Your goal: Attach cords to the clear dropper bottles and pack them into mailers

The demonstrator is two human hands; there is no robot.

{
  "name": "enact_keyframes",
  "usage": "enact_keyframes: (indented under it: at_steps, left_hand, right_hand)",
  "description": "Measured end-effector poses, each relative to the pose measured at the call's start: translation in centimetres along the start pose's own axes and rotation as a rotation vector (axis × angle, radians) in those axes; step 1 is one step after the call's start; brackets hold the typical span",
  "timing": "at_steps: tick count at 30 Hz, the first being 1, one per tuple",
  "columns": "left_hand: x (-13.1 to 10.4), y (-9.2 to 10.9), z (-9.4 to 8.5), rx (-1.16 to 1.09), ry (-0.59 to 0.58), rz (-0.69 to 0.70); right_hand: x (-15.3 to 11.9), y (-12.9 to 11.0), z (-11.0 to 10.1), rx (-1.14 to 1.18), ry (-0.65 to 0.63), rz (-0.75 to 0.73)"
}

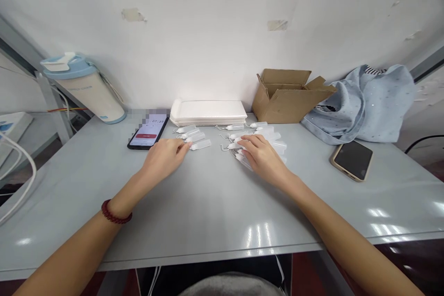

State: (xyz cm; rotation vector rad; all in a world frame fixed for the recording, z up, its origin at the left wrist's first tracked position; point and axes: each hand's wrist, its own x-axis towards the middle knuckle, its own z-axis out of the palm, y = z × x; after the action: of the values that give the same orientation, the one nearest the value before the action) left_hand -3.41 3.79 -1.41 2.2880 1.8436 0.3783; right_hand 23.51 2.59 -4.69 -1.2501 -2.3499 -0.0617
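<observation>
While the right hand (265,157) lies, fingers slightly apart, over a cluster of small translucent bottles (279,146) on the table (208,203), the left hand (166,155) has its fingers curled beside another bottle's tip (192,147), whether clamped I cannot tell.

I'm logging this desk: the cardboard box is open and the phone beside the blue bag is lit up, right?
Not quite: in the head view, the phone beside the blue bag is dark, not lit. The cardboard box is open.
</observation>
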Motion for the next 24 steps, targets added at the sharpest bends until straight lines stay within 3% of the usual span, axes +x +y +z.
enact_keyframes:
  at_steps: [14, 17, 21, 24]
  left_hand:
    - [-0.8, 1.5, 0.8, -0.015, -0.032, 0.044]
    - [-0.9, 1.6, 0.9, -0.121, -0.052, 0.072]
    - [-1.2, 1.9, 1.2, -0.283, -0.163, 0.145]
    - [-1.3, 2.1, 1.5, -0.147, -0.124, 0.126]
  right_hand:
    - [-0.2, -0.4, 0.6, 0.212, 0.115, 0.064]
    - [0.0, -0.8, -0.1, 0.271, 0.184, 0.05]
    - [0.2, -1.5, -1.1, 0.401, 0.268, 0.091]
    - [0.1, -1.9, -1.3, 0.519, 0.281, 0.178]
